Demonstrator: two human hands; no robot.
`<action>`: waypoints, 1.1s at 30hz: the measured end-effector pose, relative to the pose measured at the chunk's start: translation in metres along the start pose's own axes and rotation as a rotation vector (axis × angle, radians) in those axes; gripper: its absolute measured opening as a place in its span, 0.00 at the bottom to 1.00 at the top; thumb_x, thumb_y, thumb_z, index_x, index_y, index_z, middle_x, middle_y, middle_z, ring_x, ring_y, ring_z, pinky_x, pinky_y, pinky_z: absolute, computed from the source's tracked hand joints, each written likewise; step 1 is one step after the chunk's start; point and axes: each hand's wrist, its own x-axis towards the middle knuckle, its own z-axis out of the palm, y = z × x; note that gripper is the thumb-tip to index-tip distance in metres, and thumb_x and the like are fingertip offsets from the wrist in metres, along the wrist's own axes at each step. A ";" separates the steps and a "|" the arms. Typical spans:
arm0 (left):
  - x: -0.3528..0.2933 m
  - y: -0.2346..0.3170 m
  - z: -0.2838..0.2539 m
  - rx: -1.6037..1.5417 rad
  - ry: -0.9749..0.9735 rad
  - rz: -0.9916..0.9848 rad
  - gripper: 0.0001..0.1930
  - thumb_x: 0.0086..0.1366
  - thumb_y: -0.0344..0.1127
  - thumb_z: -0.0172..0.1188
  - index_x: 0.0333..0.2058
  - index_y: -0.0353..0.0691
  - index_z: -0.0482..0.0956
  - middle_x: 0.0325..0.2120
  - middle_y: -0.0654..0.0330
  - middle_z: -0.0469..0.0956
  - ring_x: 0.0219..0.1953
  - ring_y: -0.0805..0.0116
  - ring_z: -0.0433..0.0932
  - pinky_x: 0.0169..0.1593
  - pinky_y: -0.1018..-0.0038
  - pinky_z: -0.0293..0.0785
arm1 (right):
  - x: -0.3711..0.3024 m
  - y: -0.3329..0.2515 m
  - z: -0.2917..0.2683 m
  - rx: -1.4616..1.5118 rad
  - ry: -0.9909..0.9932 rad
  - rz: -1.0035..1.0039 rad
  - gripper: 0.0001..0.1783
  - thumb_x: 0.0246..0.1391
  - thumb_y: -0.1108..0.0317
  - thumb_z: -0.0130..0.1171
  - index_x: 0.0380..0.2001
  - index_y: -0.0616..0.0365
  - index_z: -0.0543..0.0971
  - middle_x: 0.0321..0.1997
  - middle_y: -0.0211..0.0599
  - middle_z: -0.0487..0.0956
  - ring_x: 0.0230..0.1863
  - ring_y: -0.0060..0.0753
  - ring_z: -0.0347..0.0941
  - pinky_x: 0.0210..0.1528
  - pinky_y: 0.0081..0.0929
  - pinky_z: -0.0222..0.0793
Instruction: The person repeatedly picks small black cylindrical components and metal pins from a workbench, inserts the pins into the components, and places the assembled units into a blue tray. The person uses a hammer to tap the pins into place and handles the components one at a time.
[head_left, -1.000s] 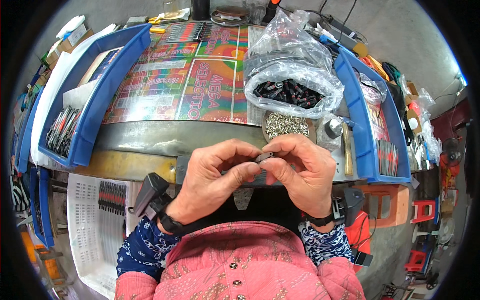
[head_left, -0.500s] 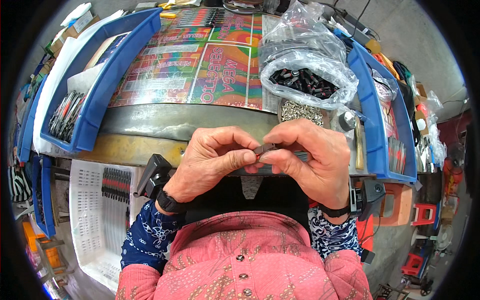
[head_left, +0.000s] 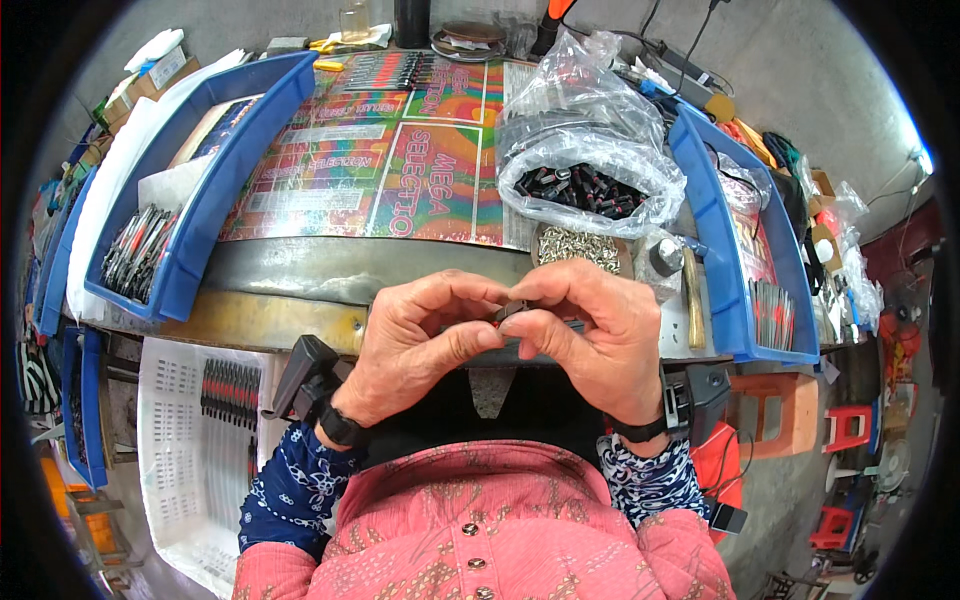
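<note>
Above the near edge of the bench, my left hand and my right hand meet, their thumbs and forefingers closed on a small dark piece with a touch of red. Fingers cover most of it, so its exact kind does not show. Just beyond my right hand lies a heap of small silver metal parts. Behind that, a clear plastic bag stands open, full of small black pieces with red marks.
Blue trays holding slim black, red and silver tools flank the bench. A small bottle and a long handle lie right of my hand. Lower left, a white basket holds rows of black-and-red tools.
The view has tilted up and shifted, so the bench sits lower in it. My hands have drawn closer together around the small piece, which is now more covered.
</note>
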 end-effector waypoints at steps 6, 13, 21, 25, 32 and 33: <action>0.001 0.002 0.016 0.162 0.089 0.147 0.12 0.63 0.26 0.65 0.45 0.31 0.78 0.37 0.63 0.80 0.41 0.78 0.78 0.46 0.78 0.76 | -0.005 -0.002 0.002 -0.036 0.081 0.002 0.09 0.54 0.76 0.66 0.35 0.70 0.79 0.34 0.40 0.80 0.26 0.24 0.78 0.27 0.17 0.73; 0.006 0.001 0.018 0.491 0.198 0.271 0.11 0.57 0.25 0.68 0.39 0.33 0.80 0.28 0.59 0.80 0.28 0.76 0.77 0.33 0.79 0.73 | -0.003 0.004 0.004 0.014 0.087 0.105 0.10 0.53 0.75 0.67 0.36 0.70 0.79 0.35 0.39 0.80 0.28 0.22 0.78 0.27 0.17 0.74; 0.006 0.004 0.007 0.656 0.217 0.248 0.10 0.55 0.24 0.68 0.36 0.33 0.80 0.25 0.57 0.78 0.23 0.71 0.76 0.29 0.77 0.72 | 0.042 0.038 -0.048 -0.699 0.054 -0.070 0.06 0.51 0.74 0.63 0.34 0.60 0.82 0.30 0.41 0.78 0.28 0.45 0.76 0.31 0.34 0.70; 0.004 0.004 0.003 0.726 0.219 0.254 0.10 0.54 0.24 0.68 0.36 0.33 0.81 0.25 0.56 0.79 0.23 0.69 0.77 0.29 0.76 0.72 | 0.061 0.071 -0.054 -0.869 0.040 -0.110 0.08 0.49 0.76 0.60 0.35 0.58 0.82 0.29 0.39 0.74 0.31 0.46 0.74 0.33 0.37 0.69; 0.004 0.006 -0.004 0.736 0.228 0.255 0.11 0.54 0.23 0.68 0.37 0.33 0.81 0.25 0.55 0.79 0.23 0.67 0.77 0.28 0.76 0.72 | 0.076 0.098 -0.059 -1.107 -0.050 -0.170 0.12 0.47 0.77 0.56 0.36 0.55 0.82 0.33 0.41 0.72 0.39 0.43 0.74 0.37 0.38 0.72; 0.004 0.006 -0.005 0.732 0.231 0.257 0.11 0.54 0.23 0.68 0.37 0.33 0.81 0.25 0.55 0.79 0.23 0.67 0.77 0.28 0.76 0.72 | 0.077 0.100 -0.059 -1.126 -0.054 -0.169 0.11 0.47 0.77 0.56 0.35 0.55 0.81 0.33 0.41 0.72 0.39 0.43 0.75 0.37 0.38 0.72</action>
